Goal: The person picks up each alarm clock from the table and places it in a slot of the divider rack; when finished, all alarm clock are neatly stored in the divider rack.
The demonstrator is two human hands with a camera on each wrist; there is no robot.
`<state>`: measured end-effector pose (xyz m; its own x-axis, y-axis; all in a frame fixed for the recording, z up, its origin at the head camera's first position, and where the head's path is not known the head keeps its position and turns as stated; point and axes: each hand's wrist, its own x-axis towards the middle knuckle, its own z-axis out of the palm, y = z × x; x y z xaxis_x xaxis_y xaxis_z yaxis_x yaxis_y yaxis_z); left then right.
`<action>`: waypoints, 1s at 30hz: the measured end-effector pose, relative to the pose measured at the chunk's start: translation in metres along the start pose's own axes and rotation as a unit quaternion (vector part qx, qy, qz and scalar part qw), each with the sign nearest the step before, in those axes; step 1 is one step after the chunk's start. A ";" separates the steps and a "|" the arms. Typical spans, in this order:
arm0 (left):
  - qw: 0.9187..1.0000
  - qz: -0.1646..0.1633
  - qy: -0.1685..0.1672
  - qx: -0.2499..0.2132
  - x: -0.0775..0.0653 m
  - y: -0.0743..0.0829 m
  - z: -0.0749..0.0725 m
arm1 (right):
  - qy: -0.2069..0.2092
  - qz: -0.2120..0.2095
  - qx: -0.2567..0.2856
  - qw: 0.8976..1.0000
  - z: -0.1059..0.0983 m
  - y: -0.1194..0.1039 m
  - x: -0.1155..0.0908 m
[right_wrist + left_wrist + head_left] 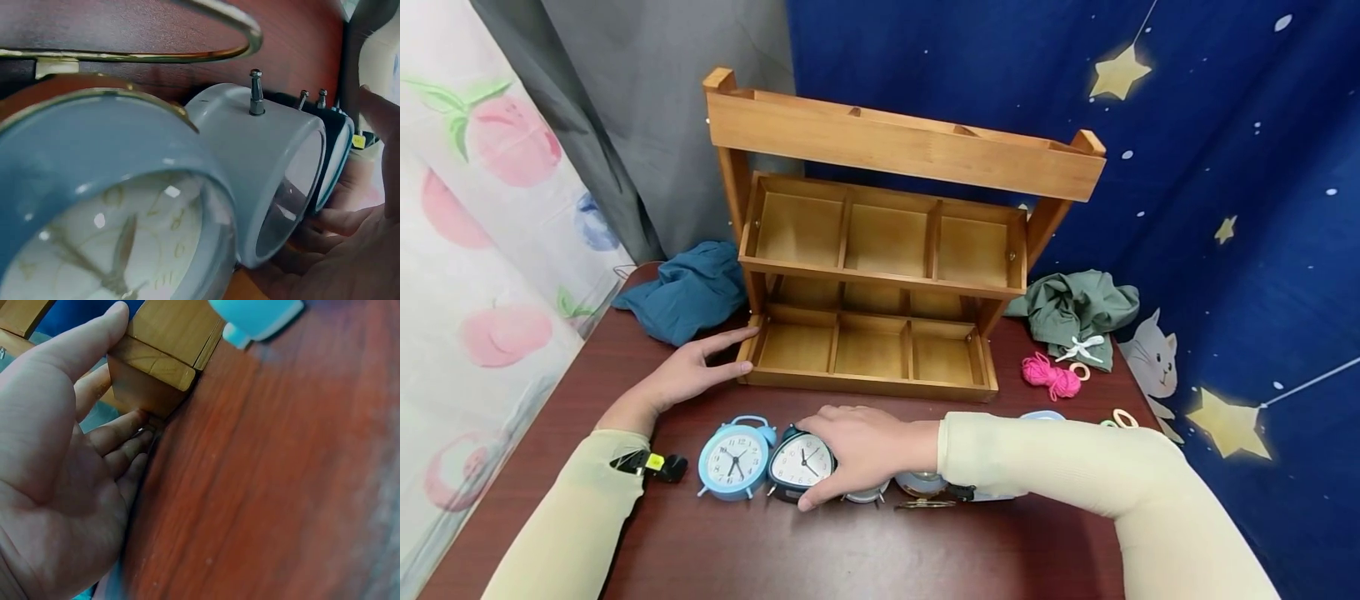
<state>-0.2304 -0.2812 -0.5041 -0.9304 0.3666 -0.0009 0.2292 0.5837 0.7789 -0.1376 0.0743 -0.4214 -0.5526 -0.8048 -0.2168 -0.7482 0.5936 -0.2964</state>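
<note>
My left hand [688,375] rests at the lower left corner of a wooden three-tier shelf [868,383], thumb at the front and fairly straight fingers along the side. The left wrist view shows the fingertips at that tray corner [150,394]. A dark triangular alarm clock [803,462] with a white dial stands in front of the shelf. My right hand [868,446] holds it, fingers at its top and thumb at its base. Left of it stands a light blue alarm clock [735,460]. A grey clock [262,137] and a blue clock with gold trim [119,150] are partly hidden beneath my right arm.
Teal cloth [688,292] lies left of the shelf. To its right are a green cloth bag [1075,308], pink yarn [1051,377] and wooden rings [1123,418]. Curtains hang behind and beside the dark red table [760,550].
</note>
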 end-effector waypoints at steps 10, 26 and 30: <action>1.000 0.001 0.004 -0.010 -0.002 -0.002 -0.001 | -0.002 0.015 -0.017 1.000 0.010 -0.004 0.012; 1.000 -0.001 0.005 -0.011 0.000 -0.003 -0.001 | 0.082 -0.036 -0.042 0.995 -0.005 0.002 0.007; 1.000 -0.001 0.002 -0.014 -0.002 -0.003 -0.001 | 0.100 -0.026 -0.036 0.994 -0.023 0.009 0.008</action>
<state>-0.2301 -0.2845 -0.5055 -0.9323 0.3617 0.0001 0.2186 0.5634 0.7968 -0.1569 0.0729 -0.4048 -0.5698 -0.8217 -0.0111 -0.7976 0.5563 -0.2332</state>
